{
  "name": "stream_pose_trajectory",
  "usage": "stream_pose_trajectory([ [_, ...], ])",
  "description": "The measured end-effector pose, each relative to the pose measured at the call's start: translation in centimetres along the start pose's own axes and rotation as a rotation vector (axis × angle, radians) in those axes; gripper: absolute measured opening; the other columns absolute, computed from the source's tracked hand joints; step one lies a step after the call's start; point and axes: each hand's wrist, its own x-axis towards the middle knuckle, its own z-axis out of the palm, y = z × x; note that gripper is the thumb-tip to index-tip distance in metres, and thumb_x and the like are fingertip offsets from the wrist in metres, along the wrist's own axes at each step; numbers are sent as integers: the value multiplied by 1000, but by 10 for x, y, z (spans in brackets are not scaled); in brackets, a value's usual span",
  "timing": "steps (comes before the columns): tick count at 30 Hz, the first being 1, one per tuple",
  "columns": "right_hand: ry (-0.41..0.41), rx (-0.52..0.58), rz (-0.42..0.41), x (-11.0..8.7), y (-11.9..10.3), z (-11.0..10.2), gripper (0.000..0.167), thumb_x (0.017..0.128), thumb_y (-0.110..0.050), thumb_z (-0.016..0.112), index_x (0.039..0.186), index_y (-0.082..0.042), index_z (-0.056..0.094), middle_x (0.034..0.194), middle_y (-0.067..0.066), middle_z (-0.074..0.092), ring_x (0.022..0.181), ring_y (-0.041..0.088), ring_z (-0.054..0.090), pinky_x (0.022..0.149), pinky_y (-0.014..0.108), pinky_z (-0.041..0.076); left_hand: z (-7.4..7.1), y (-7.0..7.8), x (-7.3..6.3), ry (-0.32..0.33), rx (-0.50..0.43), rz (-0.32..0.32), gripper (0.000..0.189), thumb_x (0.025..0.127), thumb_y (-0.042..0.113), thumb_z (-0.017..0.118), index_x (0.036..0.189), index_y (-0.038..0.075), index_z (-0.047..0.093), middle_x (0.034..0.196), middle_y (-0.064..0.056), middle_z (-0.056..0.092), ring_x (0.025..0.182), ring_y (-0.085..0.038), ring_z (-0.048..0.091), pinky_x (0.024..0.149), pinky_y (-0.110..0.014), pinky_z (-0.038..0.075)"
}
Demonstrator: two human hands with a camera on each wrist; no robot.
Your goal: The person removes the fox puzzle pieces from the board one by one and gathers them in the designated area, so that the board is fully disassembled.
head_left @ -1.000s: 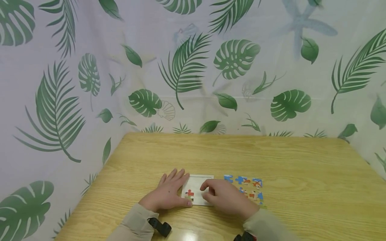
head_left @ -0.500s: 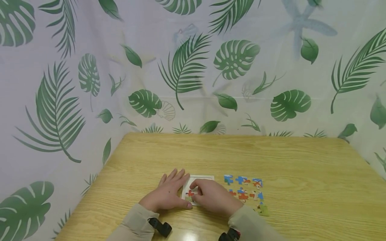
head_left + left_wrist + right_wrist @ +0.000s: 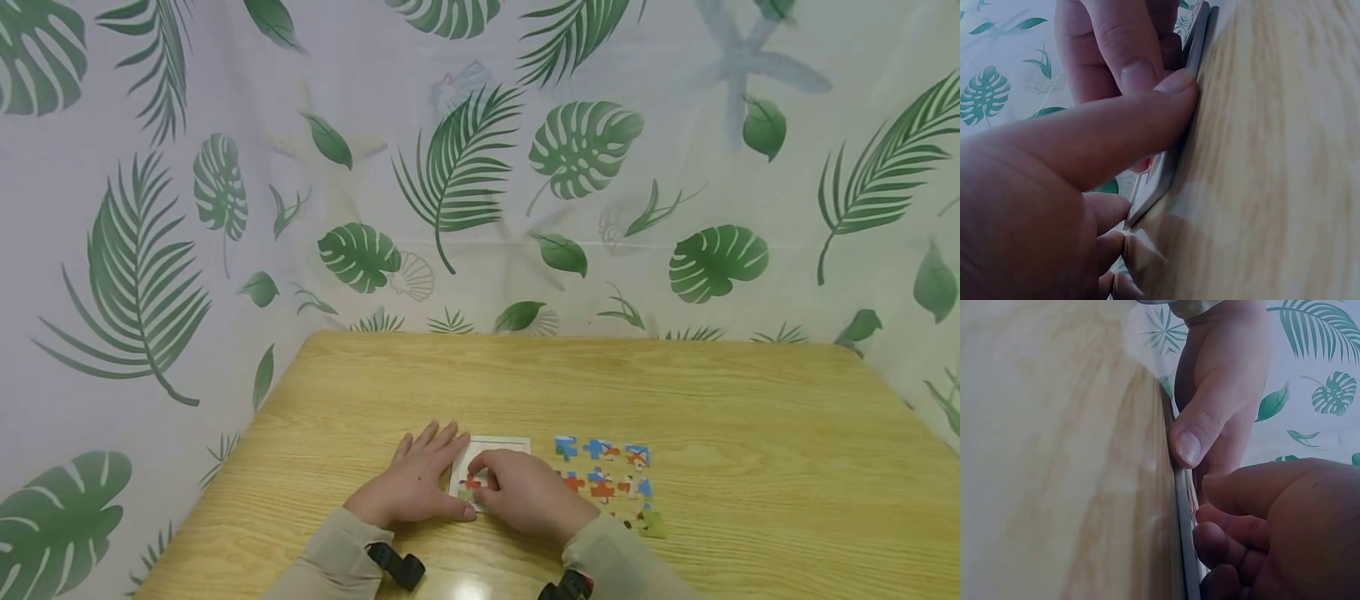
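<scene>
A small white puzzle tray (image 3: 504, 442) lies on the wooden table. My left hand (image 3: 420, 479) rests flat along its left side, fingers spread and the thumb (image 3: 1172, 94) at the tray's near edge. Inside the tray's lower left, a red-and-green jigsaw puzzle piece (image 3: 470, 482) shows. My right hand (image 3: 528, 493) is over the tray, its thumb and forefinger curled together at a puzzle piece beside the red one, mostly hidden by the fingers. In the right wrist view the right hand (image 3: 1297, 519) has its fingertips down at the tray's surface.
Several loose puzzle pieces (image 3: 602, 483) lie in rough rows right of the tray, blue, red and green; the right hand and sleeve cover some. The wooden table (image 3: 750, 433) reaches back to a leaf-print cloth (image 3: 480, 292). Black wrist cameras (image 3: 397, 567) sit on both sleeves.
My right hand has moved left across the tray to the red puzzle piece, uncovering more of the loose pieces on the right. The left hand has stayed in place.
</scene>
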Motion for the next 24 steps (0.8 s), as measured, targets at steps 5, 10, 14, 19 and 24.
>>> stream_pose_trajectory([
  [5,5,-5,0,-1,-3,0,23,89,-26,64,111,-19,67,70,-10,53,60,7,49,54,27,41,-1,0,-1,-6,-7,-6,104,75,68,65,154,16,22,159,-9,10,144,-32,-1,110,-59,-3],
  [10,7,-16,-11,-3,-4,-1,23,90,-26,64,111,-19,67,70,-11,53,60,6,49,55,27,41,0,0,-1,-5,6,-4,103,76,68,64,154,16,22,159,-9,11,144,-33,-1,109,-60,-2],
  [14,8,-17,-17,-3,-3,0,22,90,-25,63,110,-19,67,70,-11,53,59,6,48,54,26,41,0,1,0,-3,7,-5,103,76,67,66,154,16,22,159,-10,11,144,-33,0,109,-60,-2],
  [19,13,-26,-16,-3,-3,0,20,89,-25,64,108,-20,67,70,-11,53,59,6,48,54,26,40,0,2,0,-5,3,-6,103,76,66,66,154,15,22,159,-10,11,144,-34,0,109,-60,-2],
  [24,28,-43,-24,-2,-6,-1,18,89,-25,64,106,-17,67,71,-12,52,61,6,49,56,26,41,-1,4,-1,-3,1,-5,102,77,65,66,154,15,22,158,-11,11,144,-34,-1,109,-61,-2],
])
